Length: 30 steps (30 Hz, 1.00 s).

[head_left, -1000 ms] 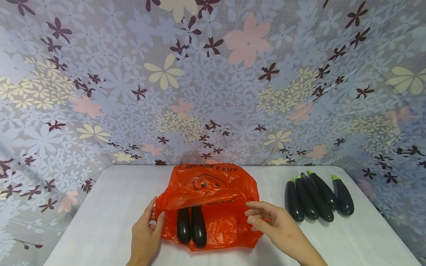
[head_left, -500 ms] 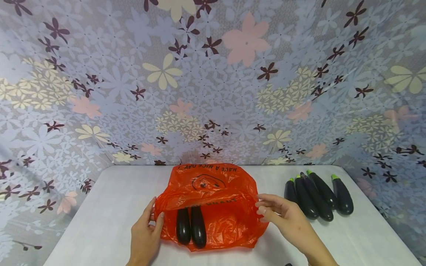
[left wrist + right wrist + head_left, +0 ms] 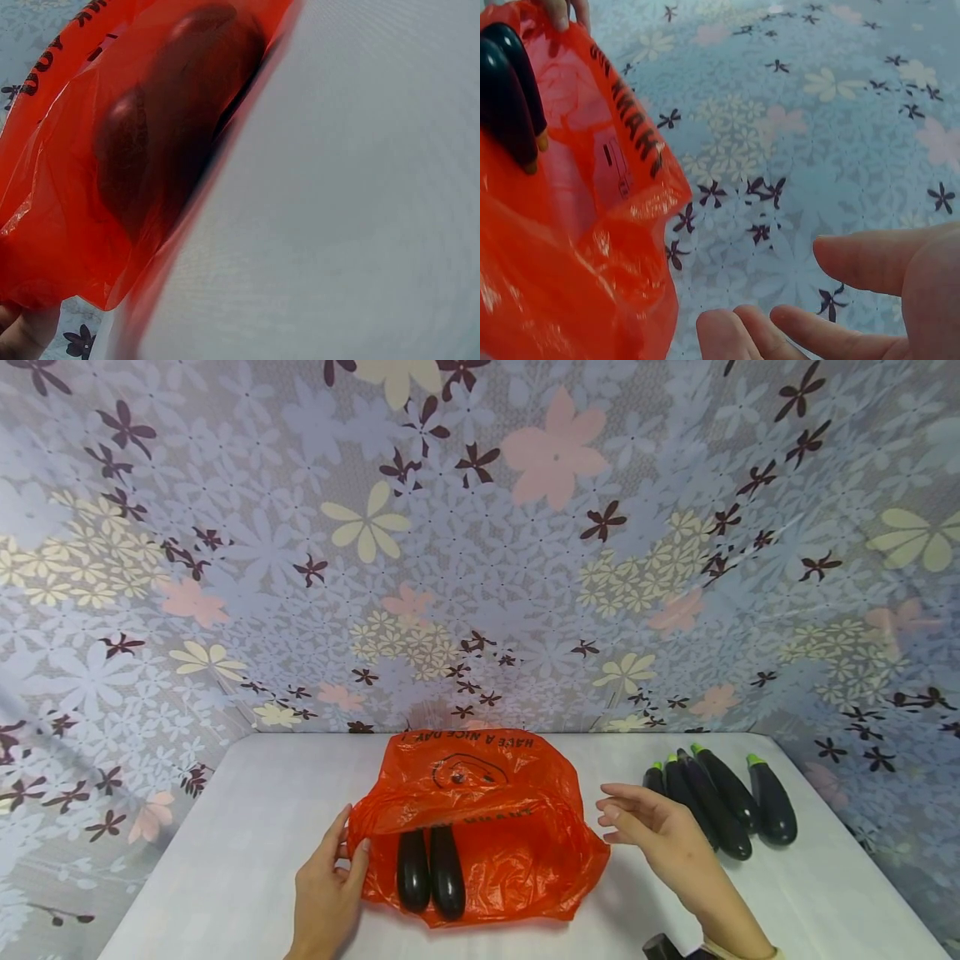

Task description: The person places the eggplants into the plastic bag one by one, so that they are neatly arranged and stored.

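An orange-red plastic bag (image 3: 517,868) lies on its side with its mouth spread toward me. Inside, at its left, two dark eggplants (image 3: 447,877) rest side by side, blunt ends outward. My left hand (image 3: 330,885) grips the left edge of the mouth between thumb and fingers. In the left wrist view, the eggplants show dimly through the plastic (image 3: 52,247), with some fingers (image 3: 34,330) at its edge. My right hand (image 3: 667,843) hovers just right of the bag, empty, fingers loosely bent and thumb apart. The right wrist view shows a gap between its fingertips and the bag.
Several more eggplants (image 3: 723,810) with green stem ends lie at the right of the white table (image 3: 255,827), partly behind my right hand. A flower-patterned cloth (image 3: 480,568) hangs upright behind the table and along both sides.
My right hand has let go of the bag's right edge and moved right, toward the loose eggplants. The bag's right side spread outward with it. My left hand stays put.
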Tool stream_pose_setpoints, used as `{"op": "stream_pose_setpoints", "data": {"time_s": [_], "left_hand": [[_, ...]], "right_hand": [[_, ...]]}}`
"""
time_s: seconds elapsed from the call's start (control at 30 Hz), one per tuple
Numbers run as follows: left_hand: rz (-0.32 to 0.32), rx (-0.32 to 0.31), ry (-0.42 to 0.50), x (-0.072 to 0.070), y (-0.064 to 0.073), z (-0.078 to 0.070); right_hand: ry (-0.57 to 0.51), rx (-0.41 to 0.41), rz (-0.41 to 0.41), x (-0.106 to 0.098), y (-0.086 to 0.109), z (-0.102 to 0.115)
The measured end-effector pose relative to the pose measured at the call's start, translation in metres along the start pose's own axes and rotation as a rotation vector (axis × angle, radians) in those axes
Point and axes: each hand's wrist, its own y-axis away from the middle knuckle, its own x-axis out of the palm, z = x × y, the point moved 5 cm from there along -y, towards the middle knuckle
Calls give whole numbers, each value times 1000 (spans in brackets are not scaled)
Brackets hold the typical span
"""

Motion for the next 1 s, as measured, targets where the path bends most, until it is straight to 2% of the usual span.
{"op": "stream_pose_setpoints", "data": {"time_s": [0.37, 0.7, 1.0], "left_hand": [[5, 0, 10, 0, 0, 0], [36, -53, 2, 0, 0, 0], [27, -38, 3, 0, -1, 0]], "right_hand": [[34, 30, -87, -15, -9, -12], [102, 35, -132, -27, -18, -28], [175, 38, -172, -36, -25, -39]]}}
